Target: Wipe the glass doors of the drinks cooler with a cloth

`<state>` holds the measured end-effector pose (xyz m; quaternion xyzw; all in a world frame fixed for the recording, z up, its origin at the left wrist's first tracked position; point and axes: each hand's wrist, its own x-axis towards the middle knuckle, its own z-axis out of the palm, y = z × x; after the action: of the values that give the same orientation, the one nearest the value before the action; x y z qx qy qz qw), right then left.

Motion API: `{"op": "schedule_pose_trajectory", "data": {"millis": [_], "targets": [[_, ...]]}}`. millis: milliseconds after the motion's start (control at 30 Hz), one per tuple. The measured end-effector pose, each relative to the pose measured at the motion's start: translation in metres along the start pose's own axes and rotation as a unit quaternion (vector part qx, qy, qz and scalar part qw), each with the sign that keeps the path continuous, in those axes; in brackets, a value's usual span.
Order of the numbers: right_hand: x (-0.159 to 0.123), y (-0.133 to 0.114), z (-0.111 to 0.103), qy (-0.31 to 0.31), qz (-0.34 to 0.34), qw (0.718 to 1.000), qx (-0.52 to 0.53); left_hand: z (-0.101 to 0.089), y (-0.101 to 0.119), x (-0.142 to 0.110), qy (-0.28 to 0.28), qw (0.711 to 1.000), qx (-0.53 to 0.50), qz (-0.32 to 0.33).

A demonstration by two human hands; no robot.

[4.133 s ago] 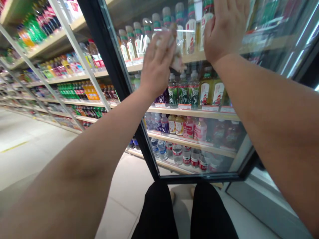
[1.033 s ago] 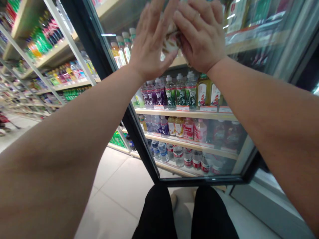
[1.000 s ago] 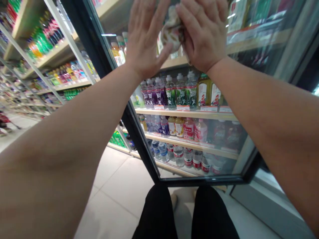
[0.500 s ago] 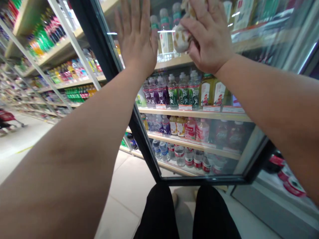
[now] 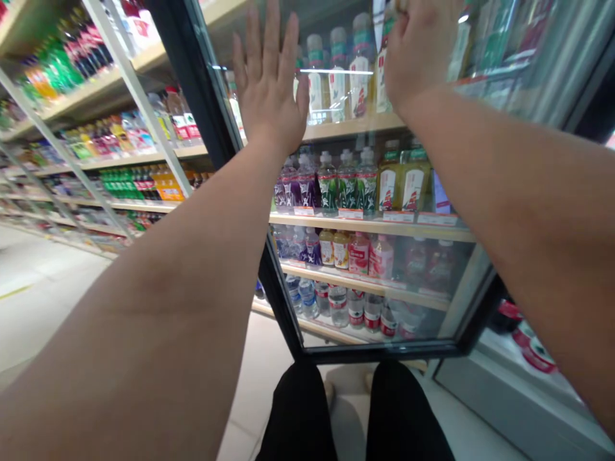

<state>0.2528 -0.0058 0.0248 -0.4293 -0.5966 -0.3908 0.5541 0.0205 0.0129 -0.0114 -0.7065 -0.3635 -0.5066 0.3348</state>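
My left hand (image 5: 271,83) lies with fingers spread and palm flat against the glass door (image 5: 336,137), near its black frame (image 5: 189,83) on the left. My right hand (image 5: 423,48) is closed at the top of the view, at the same pane. Its fingers are partly cut off by the upper edge, and only a scrap of the spotted cloth (image 5: 400,6) shows there. Behind the glass stand rows of drink bottles (image 5: 337,83).
Shelves of drinks (image 5: 110,137) run along the left, beyond the door. Below the door are my knees (image 5: 300,410) and a tiled floor (image 5: 43,282). At the right stands the cooler base (image 5: 500,390) with bottles (image 5: 535,352) on it.
My right hand has moved up and to the right with the cloth, most of which is now out of view. My left hand stays spread on the glass. The view has shifted slightly.
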Motion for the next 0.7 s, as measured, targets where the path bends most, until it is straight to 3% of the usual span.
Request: {"op": "schedule_pose_trajectory", "data": {"millis": [67,200,267,400,433,567,633,700], "targets": [[-0.013,-0.008,-0.001,-0.040,0.013,0.996,-0.082,-0.002,0.001,-0.001,-0.001,1.000,-0.001,0.003],[-0.043,-0.017,-0.004,-0.100,-0.153,0.976,-0.120,-0.001,0.004,-0.001,-0.018,0.999,0.036,-0.005],[-0.046,-0.012,-0.003,-0.080,-0.126,0.982,-0.114,0.003,0.002,0.000,-0.014,0.998,0.064,-0.008],[-0.042,0.002,0.002,-0.013,0.012,0.993,-0.115,0.014,-0.007,0.002,0.004,0.994,0.113,0.010],[-0.042,0.003,0.002,-0.013,0.001,0.993,-0.119,0.015,-0.010,0.002,0.005,0.992,0.122,0.012],[-0.049,-0.001,0.002,-0.079,-0.176,0.976,-0.104,0.017,-0.016,0.001,0.007,0.994,0.109,0.025],[-0.051,-0.001,0.004,-0.064,-0.172,0.980,-0.077,0.017,-0.017,0.002,0.016,0.996,0.085,0.029],[-0.050,0.002,0.007,-0.010,-0.088,0.994,-0.062,0.018,-0.016,0.003,0.015,0.997,0.078,0.018]]}}
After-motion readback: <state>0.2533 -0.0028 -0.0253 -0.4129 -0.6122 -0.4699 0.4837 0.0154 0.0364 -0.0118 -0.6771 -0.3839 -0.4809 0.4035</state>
